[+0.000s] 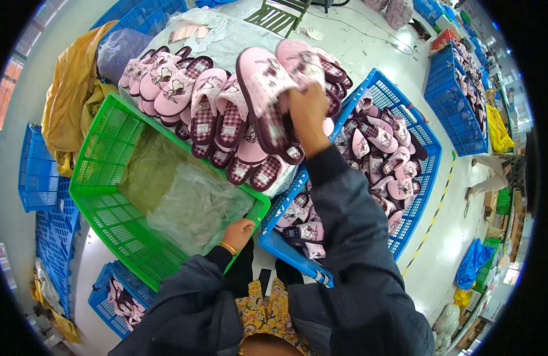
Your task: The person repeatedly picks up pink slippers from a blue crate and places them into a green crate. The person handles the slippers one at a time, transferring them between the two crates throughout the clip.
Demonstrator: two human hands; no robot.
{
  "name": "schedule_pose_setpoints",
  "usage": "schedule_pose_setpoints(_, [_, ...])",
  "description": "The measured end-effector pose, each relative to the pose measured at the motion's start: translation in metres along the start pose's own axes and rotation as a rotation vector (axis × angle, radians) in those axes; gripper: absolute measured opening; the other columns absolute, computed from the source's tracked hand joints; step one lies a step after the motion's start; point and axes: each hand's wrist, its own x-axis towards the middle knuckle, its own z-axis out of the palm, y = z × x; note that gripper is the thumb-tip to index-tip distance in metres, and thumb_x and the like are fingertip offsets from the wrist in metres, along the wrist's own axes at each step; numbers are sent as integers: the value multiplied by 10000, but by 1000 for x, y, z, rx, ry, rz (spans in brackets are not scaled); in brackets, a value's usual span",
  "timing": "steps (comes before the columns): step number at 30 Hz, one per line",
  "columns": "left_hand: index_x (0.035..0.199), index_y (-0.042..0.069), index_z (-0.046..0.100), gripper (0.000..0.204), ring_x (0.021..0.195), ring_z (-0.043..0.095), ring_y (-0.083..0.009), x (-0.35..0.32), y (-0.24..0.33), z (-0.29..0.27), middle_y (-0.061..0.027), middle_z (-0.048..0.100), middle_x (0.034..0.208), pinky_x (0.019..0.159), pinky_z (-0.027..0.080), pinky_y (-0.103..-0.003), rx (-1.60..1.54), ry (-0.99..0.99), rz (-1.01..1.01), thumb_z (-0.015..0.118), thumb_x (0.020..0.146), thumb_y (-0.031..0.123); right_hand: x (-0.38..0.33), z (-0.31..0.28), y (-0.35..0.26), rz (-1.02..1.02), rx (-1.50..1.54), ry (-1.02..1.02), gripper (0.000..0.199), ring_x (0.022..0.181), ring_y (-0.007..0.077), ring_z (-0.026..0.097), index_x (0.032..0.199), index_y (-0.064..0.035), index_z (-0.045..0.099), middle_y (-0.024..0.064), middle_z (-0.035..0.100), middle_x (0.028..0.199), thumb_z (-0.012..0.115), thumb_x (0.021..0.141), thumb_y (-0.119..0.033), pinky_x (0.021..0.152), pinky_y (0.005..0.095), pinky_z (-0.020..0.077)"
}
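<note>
A pair of pink slippers (265,83) with dark soles and a printed pattern is held up in my right hand (308,113), its fingers closed on their inner edges. The pair is over a table pile of similar slippers (173,89) with checked insoles, heaped side by side and in layers. My left hand (238,232) is curled over the near right rim of a green plastic crate (111,237); its fingertips are partly hidden. Inside the crate lie crumpled clear plastic sheeting and an olive-coloured liner.
On my right stands a large blue crate (428,172) full of loose pink slippers. A smaller blue crate (102,299) sits at the lower left. More blue crates (455,98) line the right, beyond yellow floor tape. A green folding chair (277,18) stands beyond the table.
</note>
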Motion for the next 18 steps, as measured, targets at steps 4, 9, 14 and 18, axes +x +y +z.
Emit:
schedule_pose_setpoints(4, [937,52,637,176,824,619,-320,-27,-13,-21,-148,634,904,715,481,-380,-40,3,-99,574,835,181,4,69,28,-36,-173,-20,321,831,432,623,819,28,627,266,642,838,646,744,-284,750,479,495])
schedule_pose_setpoints(9, [969,51,636,195,790,632,-288,-34,-33,-28,-135,640,893,699,490,-367,-5,12,-147,556,863,194,5,111,64,-128,-293,-87,324,822,434,621,814,26,625,260,642,861,642,758,-293,742,478,498])
schedule_pose_setpoints(14, [910,62,637,161,811,618,-325,-19,-43,-17,-145,636,887,703,484,-403,-20,-12,-64,567,848,193,21,119,79,-205,-305,-106,378,810,419,628,805,32,621,257,642,817,647,776,-344,728,469,503])
schedule_pose_setpoints(18, [917,63,634,157,831,613,-337,1,-24,-8,-149,637,904,709,482,-409,31,-44,49,565,855,189,24,71,56,-119,-36,-282,425,844,390,633,860,44,640,254,651,855,698,689,-340,747,417,502])
